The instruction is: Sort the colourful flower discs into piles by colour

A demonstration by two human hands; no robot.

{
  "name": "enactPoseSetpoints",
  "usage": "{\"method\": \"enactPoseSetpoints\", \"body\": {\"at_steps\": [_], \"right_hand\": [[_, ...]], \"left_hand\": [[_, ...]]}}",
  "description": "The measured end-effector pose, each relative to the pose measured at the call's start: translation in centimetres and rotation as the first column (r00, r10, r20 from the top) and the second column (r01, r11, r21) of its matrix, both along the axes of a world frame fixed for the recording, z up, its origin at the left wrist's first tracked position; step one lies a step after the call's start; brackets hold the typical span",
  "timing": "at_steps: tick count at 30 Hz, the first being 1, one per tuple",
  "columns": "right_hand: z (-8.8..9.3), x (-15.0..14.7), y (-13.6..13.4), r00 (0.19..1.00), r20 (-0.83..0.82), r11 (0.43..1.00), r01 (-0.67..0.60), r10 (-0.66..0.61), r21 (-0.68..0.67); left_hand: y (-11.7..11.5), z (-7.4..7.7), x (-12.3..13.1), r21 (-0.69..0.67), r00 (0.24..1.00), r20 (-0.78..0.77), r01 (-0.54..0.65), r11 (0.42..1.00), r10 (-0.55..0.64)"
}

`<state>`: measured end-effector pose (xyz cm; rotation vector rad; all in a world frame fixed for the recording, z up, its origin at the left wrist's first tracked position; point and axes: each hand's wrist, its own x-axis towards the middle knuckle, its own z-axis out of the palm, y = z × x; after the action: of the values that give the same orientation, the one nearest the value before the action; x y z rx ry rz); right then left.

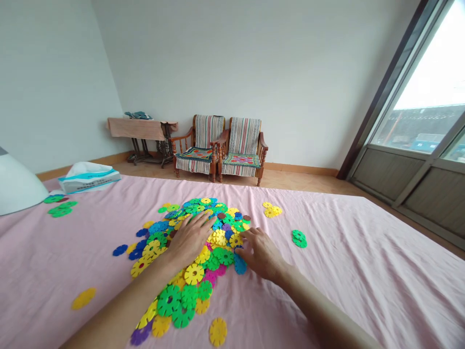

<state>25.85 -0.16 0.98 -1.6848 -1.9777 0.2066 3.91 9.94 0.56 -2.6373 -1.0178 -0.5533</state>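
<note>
A heap of flat plastic snowflake discs [189, 242] in green, yellow, blue, pink and purple lies on a pink bedsheet [345, 271]. My left hand [189, 237] rests flat on top of the heap, fingers stretched toward its far side. My right hand [259, 252] sits at the heap's right edge, fingers curled down onto a yellow disc [235, 239] and a blue disc [240, 265]; whether it grips one I cannot make out.
Stray discs lie apart: green ones at the left [60, 208] and right [299, 238], yellow ones far right [272, 210] and near left [83, 297]. A tissue box [89, 176] and a white object [16, 186] sit at the left. Two wooden chairs [221, 148] stand by the wall.
</note>
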Motion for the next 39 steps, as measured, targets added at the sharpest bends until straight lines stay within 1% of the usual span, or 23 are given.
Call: {"method": "enactPoseSetpoints", "body": {"at_steps": [2, 4, 6, 8, 10, 12, 14, 15, 17, 18, 20, 22, 24, 27, 30, 33, 36, 39], "right_hand": [[-0.4, -0.2, 0.5, 0.999, 0.002, 0.999, 0.032, -0.032, -0.007], [-0.8, -0.3, 1.0, 0.998, -0.018, 0.998, 0.059, -0.058, 0.004], [-1.1, -0.4, 1.4, 0.996, -0.05, 0.997, 0.071, -0.07, 0.016], [-1.3, -0.4, 1.7, 0.993, -0.088, 0.996, 0.078, -0.075, 0.032], [-1.5, -0.4, 1.8, 0.989, -0.118, 0.993, 0.096, -0.088, 0.063], [-1.6, -0.4, 1.8, 0.984, -0.153, 0.991, 0.108, -0.095, 0.075], [-1.7, -0.1, 1.8, 0.972, -0.215, 0.992, 0.111, -0.096, 0.058], [-1.7, 0.1, 1.8, 0.963, -0.252, 0.992, 0.114, -0.098, 0.049], [-1.7, 0.6, 1.8, 0.94, -0.319, 0.989, 0.14, -0.118, 0.047], [-1.7, 0.8, 1.8, 0.931, -0.34, 0.986, 0.157, -0.129, 0.055], [-1.7, 1.1, 1.9, 0.92, -0.366, 0.982, 0.177, -0.14, 0.071], [-1.7, 1.3, 1.9, 0.913, -0.381, 0.979, 0.186, -0.143, 0.078], [-1.7, 1.3, 1.9, 0.91, -0.39, 0.978, 0.19, -0.144, 0.081], [-1.5, 1.2, 1.8, 0.906, -0.393, 0.973, 0.209, -0.157, 0.093], [-1.1, 1.3, 1.6, 0.905, -0.388, 0.968, 0.23, -0.176, 0.098], [-0.7, 1.9, 1.4, 0.894, -0.392, 0.962, 0.264, -0.216, 0.07], [-0.7, 2.8, 1.4, 0.862, -0.434, 0.95, 0.31, -0.262, 0.042], [-1.3, 4.0, 1.9, 0.81, -0.493, 0.93, 0.366, -0.317, 0.004]], "left_hand": [[0.4, 0.0, -0.1, 0.043, 0.998, 0.053, -0.041, 0.998, 0.038], [0.6, 0.1, -0.1, 0.069, 0.995, 0.089, -0.053, 0.996, 0.046], [0.4, 0.5, 0.1, 0.059, 0.992, 0.124, -0.032, 0.998, 0.024], [-0.1, 1.1, 0.5, 0.017, 0.987, 0.159, 0.018, 1.0, -0.021], [-1.0, 1.8, 0.9, -0.051, 0.978, 0.187, 0.101, 0.994, -0.09], [-2.2, 2.8, 1.2, -0.133, 0.962, 0.191, 0.224, 0.966, -0.196], [-3.6, 3.7, 1.1, -0.225, 0.931, 0.142, 0.36, 0.905, -0.335], [-4.4, 4.2, 0.9, -0.272, 0.909, 0.094, 0.416, 0.868, -0.406], [-5.9, 5.0, 0.0, -0.34, 0.86, -0.004, 0.478, 0.81, -0.51], [-6.6, 5.2, -0.6, -0.359, 0.842, -0.048, 0.488, 0.796, -0.538], [-7.4, 5.3, -1.8, -0.371, 0.814, -0.124, 0.493, 0.787, -0.568], [-7.7, 4.9, -2.7, -0.363, 0.793, -0.191, 0.491, 0.792, -0.579], [-7.3, 4.3, -3.0, -0.338, 0.784, -0.243, 0.484, 0.807, -0.571], [-6.1, 3.1, -2.3, -0.271, 0.805, -0.27, 0.463, 0.844, -0.528], [-4.3, 2.2, -0.9, -0.211, 0.826, -0.266, 0.453, 0.866, -0.497], [-2.6, 1.8, 0.6, -0.155, 0.851, -0.251, 0.435, 0.887, -0.461], [-1.5, 1.6, 1.5, -0.095, 0.881, -0.202, 0.418, 0.903, -0.429], [-1.1, 1.5, 1.7, -0.038, 0.912, -0.142, 0.384, 0.923, -0.385]]}}
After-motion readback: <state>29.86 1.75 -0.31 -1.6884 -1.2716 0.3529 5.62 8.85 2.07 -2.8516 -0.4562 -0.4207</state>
